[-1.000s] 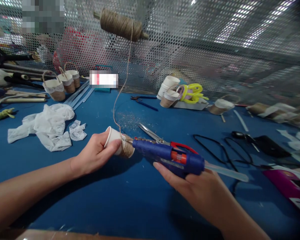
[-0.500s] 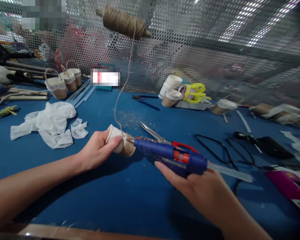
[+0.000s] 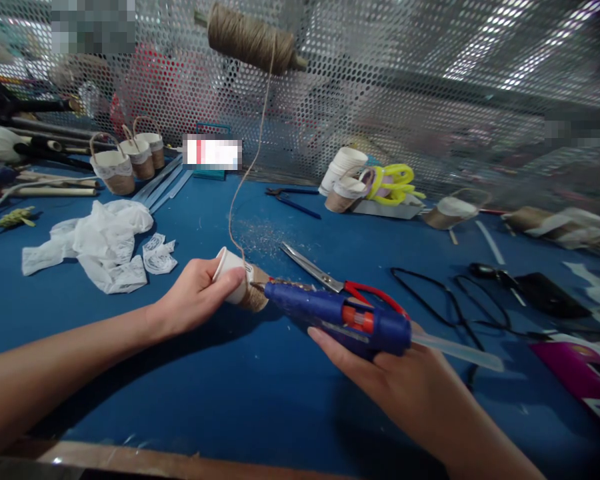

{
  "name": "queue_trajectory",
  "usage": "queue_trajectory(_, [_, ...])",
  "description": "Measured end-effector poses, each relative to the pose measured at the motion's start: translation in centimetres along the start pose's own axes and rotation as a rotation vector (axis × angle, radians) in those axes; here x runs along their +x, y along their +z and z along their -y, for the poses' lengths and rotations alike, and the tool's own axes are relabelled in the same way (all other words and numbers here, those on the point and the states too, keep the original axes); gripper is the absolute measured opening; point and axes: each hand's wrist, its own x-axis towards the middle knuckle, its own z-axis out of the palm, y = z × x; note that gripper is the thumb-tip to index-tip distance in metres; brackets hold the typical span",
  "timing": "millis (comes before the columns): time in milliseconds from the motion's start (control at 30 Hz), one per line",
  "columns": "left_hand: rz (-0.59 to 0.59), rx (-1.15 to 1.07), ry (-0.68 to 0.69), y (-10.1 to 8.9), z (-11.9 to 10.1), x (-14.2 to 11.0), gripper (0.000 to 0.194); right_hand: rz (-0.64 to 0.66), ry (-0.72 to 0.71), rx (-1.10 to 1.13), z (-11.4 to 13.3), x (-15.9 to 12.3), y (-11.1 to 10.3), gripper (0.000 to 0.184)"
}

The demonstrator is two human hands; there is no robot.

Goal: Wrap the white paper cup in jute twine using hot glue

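Note:
My left hand (image 3: 197, 293) is closed around a white paper cup (image 3: 225, 265), tilted on its side with the rim to the upper left. Brown twine covers the cup's lower end. A strand of twine (image 3: 234, 207) runs from the cup up to a twine spool (image 3: 250, 41) hanging against the mesh. In my right hand (image 3: 390, 373) is a blue hot glue gun (image 3: 330, 310), a clear glue stick (image 3: 457, 350) poking from its back. The metal nozzle points left at the cup, at the edge of the twine. My fingers on the trigger are hidden beneath the gun.
Red-handled scissors (image 3: 315, 267) lie just behind the glue gun, with pliers (image 3: 295, 202) farther back. White lace (image 3: 105, 243) is heaped at left, near finished small baskets (image 3: 117, 173). Stacked cups (image 3: 347, 163) stand at the back. A black cord (image 3: 430, 293) loops at right.
The view has shifted slightly. Both hands keep their holds on the cup and the glue gun, and the nozzle stays close at the cup's side.

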Motion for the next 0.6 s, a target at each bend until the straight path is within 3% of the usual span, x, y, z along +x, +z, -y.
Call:
queue_trajectory(300, [0.011,-0.041,0.014,-0.1,-0.5,-0.1,0.037,0.013,-0.024,0.011,0.1,0.1,-0.1,0.032])
queue_trajectory(600, [0.007,0.156,0.242,-0.4,-0.4,-0.3,0.033,-0.016,-0.182,-0.054,-0.9,-0.6,-0.2,0.047])
